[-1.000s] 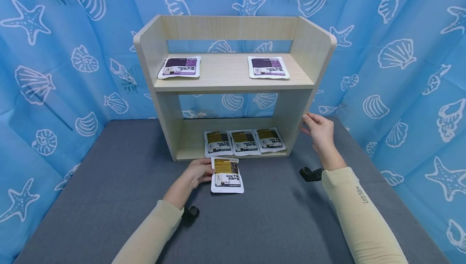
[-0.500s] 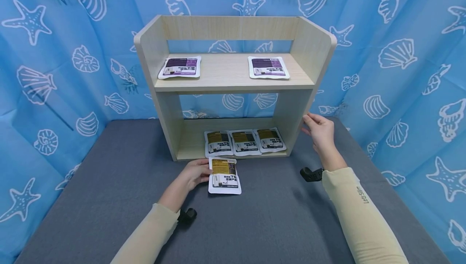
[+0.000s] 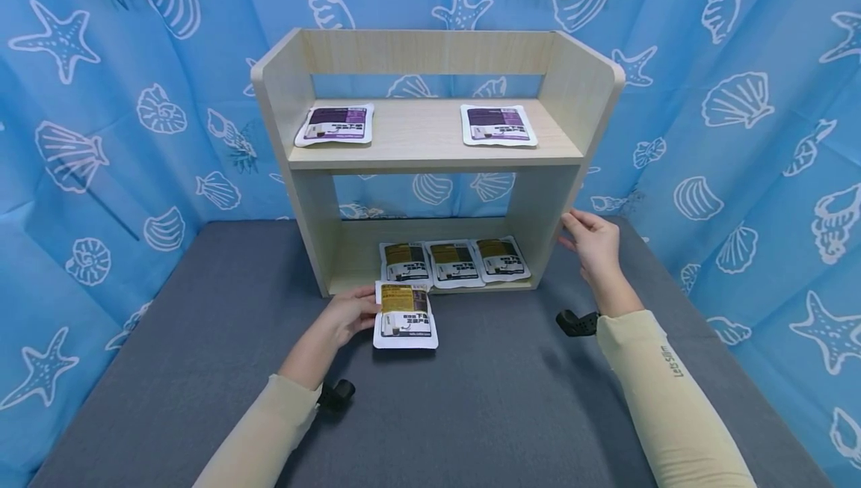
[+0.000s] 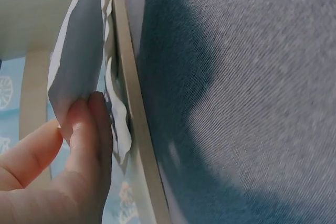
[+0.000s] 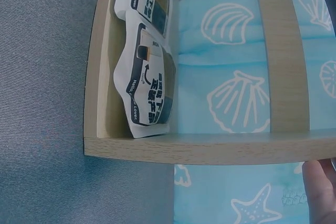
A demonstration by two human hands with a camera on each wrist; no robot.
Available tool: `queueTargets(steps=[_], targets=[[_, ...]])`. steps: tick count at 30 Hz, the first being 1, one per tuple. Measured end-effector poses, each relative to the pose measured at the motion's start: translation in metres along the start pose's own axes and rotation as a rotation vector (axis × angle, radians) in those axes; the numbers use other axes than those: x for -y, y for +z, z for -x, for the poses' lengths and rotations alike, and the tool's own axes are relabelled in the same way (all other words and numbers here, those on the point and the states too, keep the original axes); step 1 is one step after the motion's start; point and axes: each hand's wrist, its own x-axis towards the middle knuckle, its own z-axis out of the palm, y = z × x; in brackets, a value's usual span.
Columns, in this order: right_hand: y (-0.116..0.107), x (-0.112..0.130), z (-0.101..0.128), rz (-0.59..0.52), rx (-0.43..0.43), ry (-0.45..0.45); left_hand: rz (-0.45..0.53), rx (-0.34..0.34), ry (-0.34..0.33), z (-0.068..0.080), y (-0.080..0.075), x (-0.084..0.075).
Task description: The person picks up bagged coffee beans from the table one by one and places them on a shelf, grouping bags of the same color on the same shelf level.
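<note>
My left hand [image 3: 347, 314] pinches the left edge of a white pouch [image 3: 406, 317] with a yellow-brown and white label, just in front of the lower shelf. In the left wrist view the thumb and fingers [image 4: 84, 135] grip the pouch [image 4: 79, 51], whose plain back shows. Three similar pouches [image 3: 456, 264] lie side by side on the lower shelf of a light wood rack [image 3: 430, 163], toward its right. My right hand [image 3: 592, 243] is at the rack's right side panel, thumb and fingertips at its front edge. Only part of that hand shows in the right wrist view.
On the upper shelf lie two purple-labelled pouches, one at the left [image 3: 336, 125] and one at the right [image 3: 499, 125]. The rack stands on a grey cloth-covered table [image 3: 471, 413]. A blue shell-print curtain [image 3: 740, 174] hangs behind and on both sides.
My left hand has carried the pouch leftward and, lately, up toward the lower shelf's front edge. The right hand stays at the side panel.
</note>
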Motion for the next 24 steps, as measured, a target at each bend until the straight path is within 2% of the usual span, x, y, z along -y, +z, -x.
queueTargets(steps=[7,14,19,24], targets=[[-0.001,0.000,0.000,0.015,0.002,0.005,-0.002,0.003,0.055,-0.001,-0.006,-0.008],[-0.002,0.000,0.001,0.029,0.006,0.007,0.006,-0.033,0.098,-0.007,-0.010,-0.015],[-0.001,0.000,0.001,0.013,0.004,-0.007,0.092,-0.073,0.093,-0.012,-0.010,-0.019],[0.000,-0.001,0.000,-0.008,0.001,-0.007,0.245,-0.100,0.057,-0.017,-0.011,-0.023]])
